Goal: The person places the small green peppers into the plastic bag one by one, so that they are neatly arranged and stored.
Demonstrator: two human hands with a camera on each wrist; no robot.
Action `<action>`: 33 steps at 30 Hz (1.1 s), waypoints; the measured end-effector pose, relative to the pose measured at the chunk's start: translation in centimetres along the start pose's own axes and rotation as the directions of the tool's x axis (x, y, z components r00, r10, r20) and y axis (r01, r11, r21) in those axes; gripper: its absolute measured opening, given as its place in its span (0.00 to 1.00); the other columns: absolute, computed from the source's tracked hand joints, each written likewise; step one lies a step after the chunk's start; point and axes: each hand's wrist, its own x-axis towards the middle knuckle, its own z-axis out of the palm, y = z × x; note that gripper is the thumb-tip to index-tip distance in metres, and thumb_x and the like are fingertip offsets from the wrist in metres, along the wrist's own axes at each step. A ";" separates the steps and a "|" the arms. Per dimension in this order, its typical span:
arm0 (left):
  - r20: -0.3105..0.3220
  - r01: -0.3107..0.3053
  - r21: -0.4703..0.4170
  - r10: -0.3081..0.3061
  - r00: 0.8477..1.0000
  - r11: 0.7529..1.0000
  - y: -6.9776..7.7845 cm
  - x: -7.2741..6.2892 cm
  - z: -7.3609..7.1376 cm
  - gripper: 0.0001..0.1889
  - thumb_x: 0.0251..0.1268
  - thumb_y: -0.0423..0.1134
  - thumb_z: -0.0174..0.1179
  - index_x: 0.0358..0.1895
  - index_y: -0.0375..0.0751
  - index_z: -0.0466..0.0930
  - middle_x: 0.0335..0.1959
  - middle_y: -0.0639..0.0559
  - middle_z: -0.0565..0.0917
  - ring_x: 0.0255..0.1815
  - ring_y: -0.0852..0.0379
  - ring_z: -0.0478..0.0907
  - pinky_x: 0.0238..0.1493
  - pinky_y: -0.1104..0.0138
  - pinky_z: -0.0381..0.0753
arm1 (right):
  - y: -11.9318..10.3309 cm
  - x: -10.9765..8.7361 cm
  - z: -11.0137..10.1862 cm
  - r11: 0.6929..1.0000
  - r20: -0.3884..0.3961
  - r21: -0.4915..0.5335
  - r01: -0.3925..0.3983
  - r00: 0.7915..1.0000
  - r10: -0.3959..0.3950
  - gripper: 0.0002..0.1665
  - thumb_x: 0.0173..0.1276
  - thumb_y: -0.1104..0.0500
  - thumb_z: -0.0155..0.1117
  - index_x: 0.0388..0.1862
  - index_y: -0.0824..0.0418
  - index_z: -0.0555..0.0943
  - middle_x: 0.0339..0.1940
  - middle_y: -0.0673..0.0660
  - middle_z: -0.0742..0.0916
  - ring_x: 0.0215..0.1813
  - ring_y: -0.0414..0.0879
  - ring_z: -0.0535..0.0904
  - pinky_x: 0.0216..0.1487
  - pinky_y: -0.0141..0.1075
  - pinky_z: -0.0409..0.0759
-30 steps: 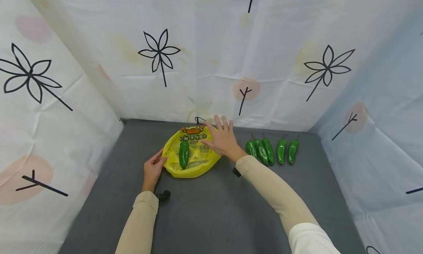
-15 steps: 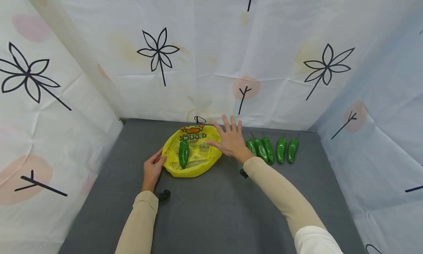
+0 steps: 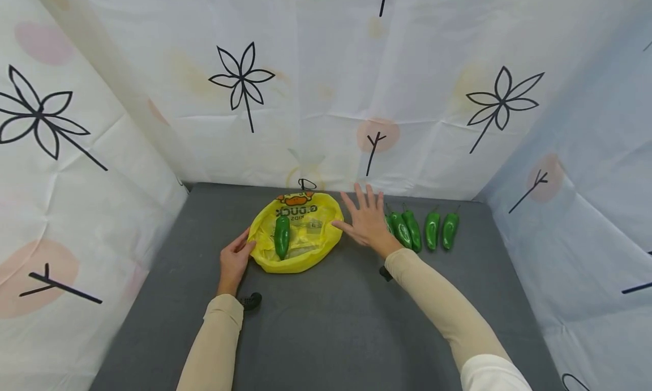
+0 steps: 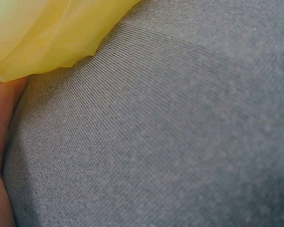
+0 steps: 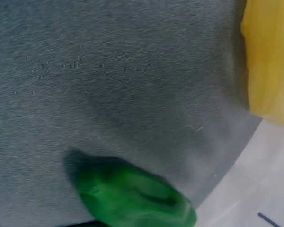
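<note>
A yellow plastic bag point(image 3: 300, 265) lies with its mouth spread wide on the dark table, a duck print on its inner wall. Inside it rests one green pepper point(image 3: 282, 237). My left hand point(image 3: 235, 265) holds the bag's left rim; in the left wrist view the yellow plastic covers the fingertips. To the right of the bag, my right hand point(image 3: 368, 223) hovers with fingers spread and nothing in it. Several green peppers point(image 3: 432, 231) stand in a row beyond it, the leftmost partly hidden by the hand. One pepper point(image 5: 132, 194) shows blurred in the right wrist view.
The grey table point(image 3: 326, 329) reaches back to a white patterned cloth point(image 3: 326, 97), which also hangs at both sides. A dark strap piece point(image 3: 252, 301) sits at the left wrist, close above the table.
My right hand has moved right, away from above the bag and toward the row of peppers, fingers still spread. The left hand and the pepper in the bag have stayed in place.
</note>
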 end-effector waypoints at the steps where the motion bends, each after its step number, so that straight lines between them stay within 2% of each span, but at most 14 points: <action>1: 0.001 0.000 0.000 0.000 1.000 1.000 0.0 0.0 0.0 0.25 0.71 0.52 0.64 0.70 0.61 0.77 0.65 0.45 0.83 0.48 0.72 0.78 0.42 0.85 0.77 | 0.2 -0.1 0.1 1.000 0.004 0.003 -0.004 1.000 0.004 0.54 0.70 0.19 0.42 0.86 0.43 0.49 0.87 0.62 0.45 0.85 0.68 0.39 0.79 0.71 0.38; 5: -0.001 -0.002 -0.004 0.002 1.000 1.000 0.1 0.1 0.1 0.25 0.71 0.52 0.64 0.70 0.61 0.77 0.67 0.45 0.81 0.56 0.64 0.79 0.43 0.86 0.76 | 1.0 -0.7 0.3 1.000 -0.005 -0.007 -0.022 1.000 0.022 0.53 0.71 0.20 0.43 0.86 0.43 0.49 0.87 0.63 0.48 0.85 0.68 0.42 0.79 0.71 0.41; 8: 0.002 -0.003 -0.006 0.003 1.000 1.000 0.1 0.1 0.1 0.25 0.71 0.52 0.64 0.70 0.61 0.77 0.68 0.45 0.81 0.59 0.62 0.79 0.43 0.86 0.76 | 1.6 -1.3 0.5 0.999 -0.001 -0.030 -0.043 0.999 0.043 0.52 0.71 0.21 0.44 0.86 0.43 0.49 0.87 0.63 0.49 0.85 0.68 0.42 0.79 0.71 0.41; 17: 0.004 -0.001 -0.010 0.002 1.000 1.000 0.0 0.2 0.1 0.25 0.70 0.51 0.65 0.69 0.62 0.78 0.66 0.45 0.82 0.47 0.76 0.77 0.41 0.84 0.77 | 3.5 -2.6 1.3 0.997 -0.001 -0.018 -0.072 0.997 0.072 0.53 0.71 0.24 0.50 0.86 0.47 0.51 0.86 0.64 0.49 0.85 0.68 0.43 0.79 0.71 0.39; 20: 0.007 0.007 -0.013 -0.007 1.000 1.000 0.0 0.2 0.1 0.25 0.70 0.51 0.65 0.69 0.62 0.77 0.67 0.46 0.82 0.49 0.74 0.78 0.42 0.85 0.77 | 4.2 -3.0 1.7 0.996 0.012 -0.028 -0.088 0.996 0.088 0.53 0.71 0.23 0.49 0.86 0.47 0.51 0.86 0.63 0.48 0.85 0.67 0.42 0.79 0.71 0.38; 27: 0.001 0.011 -0.015 -0.011 1.000 1.000 -0.1 0.2 0.2 0.25 0.71 0.51 0.64 0.70 0.61 0.77 0.67 0.46 0.81 0.59 0.59 0.79 0.42 0.85 0.76 | 5.3 -3.8 2.3 0.994 0.025 -0.033 -0.105 0.994 0.106 0.56 0.69 0.24 0.54 0.86 0.49 0.51 0.86 0.66 0.49 0.85 0.68 0.41 0.79 0.71 0.38; 33: -0.009 0.003 -0.006 -0.004 1.000 1.000 -0.1 0.2 0.2 0.25 0.72 0.50 0.64 0.70 0.61 0.76 0.66 0.44 0.82 0.52 0.68 0.79 0.42 0.85 0.77 | 5.6 -4.4 2.6 0.994 0.009 -0.048 -0.097 0.995 0.097 0.57 0.69 0.26 0.57 0.86 0.52 0.51 0.85 0.67 0.52 0.85 0.69 0.44 0.79 0.71 0.43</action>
